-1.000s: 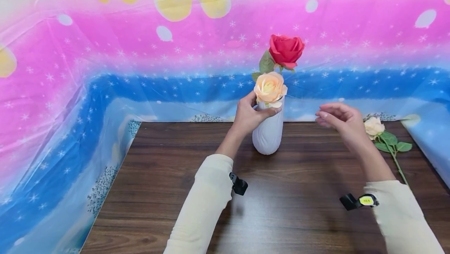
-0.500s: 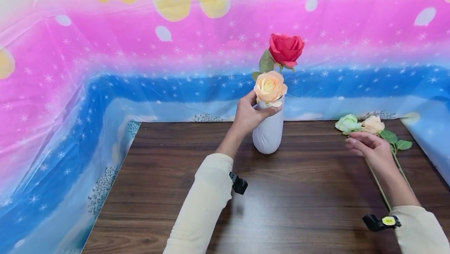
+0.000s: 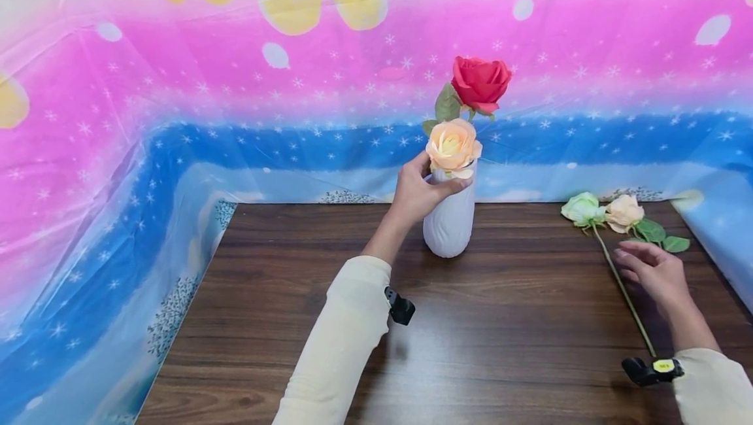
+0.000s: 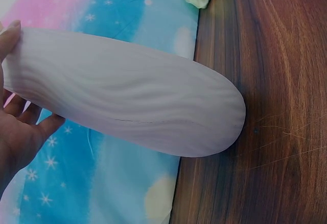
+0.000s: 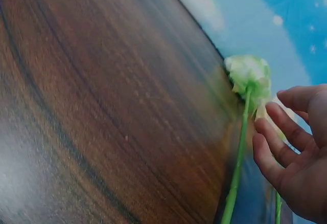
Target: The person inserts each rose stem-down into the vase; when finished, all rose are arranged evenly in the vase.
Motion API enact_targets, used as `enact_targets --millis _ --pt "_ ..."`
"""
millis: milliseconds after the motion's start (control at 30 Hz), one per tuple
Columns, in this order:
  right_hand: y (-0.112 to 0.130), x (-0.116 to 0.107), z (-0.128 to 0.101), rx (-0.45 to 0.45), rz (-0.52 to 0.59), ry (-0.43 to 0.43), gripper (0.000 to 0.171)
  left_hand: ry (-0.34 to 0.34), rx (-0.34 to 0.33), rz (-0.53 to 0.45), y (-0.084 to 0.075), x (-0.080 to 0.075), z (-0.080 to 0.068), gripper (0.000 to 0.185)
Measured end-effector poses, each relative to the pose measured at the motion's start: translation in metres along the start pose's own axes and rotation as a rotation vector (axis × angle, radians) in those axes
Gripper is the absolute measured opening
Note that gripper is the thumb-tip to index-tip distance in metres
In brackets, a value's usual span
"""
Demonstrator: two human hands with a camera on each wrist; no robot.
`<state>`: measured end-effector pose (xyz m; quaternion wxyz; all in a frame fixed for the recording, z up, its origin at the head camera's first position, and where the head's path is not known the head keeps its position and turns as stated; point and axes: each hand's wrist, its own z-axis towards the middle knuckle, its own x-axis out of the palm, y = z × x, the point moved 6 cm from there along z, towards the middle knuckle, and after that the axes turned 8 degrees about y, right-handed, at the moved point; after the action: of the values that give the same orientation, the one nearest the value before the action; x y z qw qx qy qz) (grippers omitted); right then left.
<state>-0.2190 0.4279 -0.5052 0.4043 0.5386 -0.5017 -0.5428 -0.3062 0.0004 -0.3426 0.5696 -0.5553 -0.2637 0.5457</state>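
Pink-and-blue printed cloth (image 3: 206, 65) is hanging behind our dark brown wood-grain table (image 3: 282, 320). With our left hand (image 3: 415, 191) we are gripping the tall, white, rippled vase (image 3: 448, 225) near its mouth, where a full peach rose (image 3: 453, 144) and a taller red rose (image 3: 481, 83) are standing. Our right hand (image 3: 655, 274) is hovering farther right than half a second ago — it is no longer covering the upper stem of the pale green rose (image 3: 582, 208), now lying loose beside the leafy cream rose (image 3: 623, 212). Those right fingers are curving loosely, apparently holding nothing — we cannot tell whether they are touching the cream rose's stem.
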Motion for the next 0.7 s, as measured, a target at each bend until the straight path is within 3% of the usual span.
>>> enact_targets --millis 133,200,367,467,700 --pt "-0.009 -0.001 0.004 0.001 -0.07 0.01 0.018 -0.002 0.0 0.001 0.0 0.0 0.0 0.065" --pt "-0.011 0.0 0.006 0.003 -0.181 0.007 0.016 -0.002 -0.002 0.001 0.0 0.0 0.0 0.065" --pt "-0.01 0.005 0.01 0.029 -0.417 -0.008 0.046 -0.001 -0.001 0.002 0.0 0.0 0.0 0.065" --pt "-0.009 0.007 0.012 0.039 -0.454 -0.004 0.052 -0.001 0.004 0.001 0.0 0.001 0.0 0.065" --pt "-0.006 0.01 0.017 0.049 -0.546 0.014 0.047 0.0 0.009 -0.001 0.001 0.001 0.0 0.065"
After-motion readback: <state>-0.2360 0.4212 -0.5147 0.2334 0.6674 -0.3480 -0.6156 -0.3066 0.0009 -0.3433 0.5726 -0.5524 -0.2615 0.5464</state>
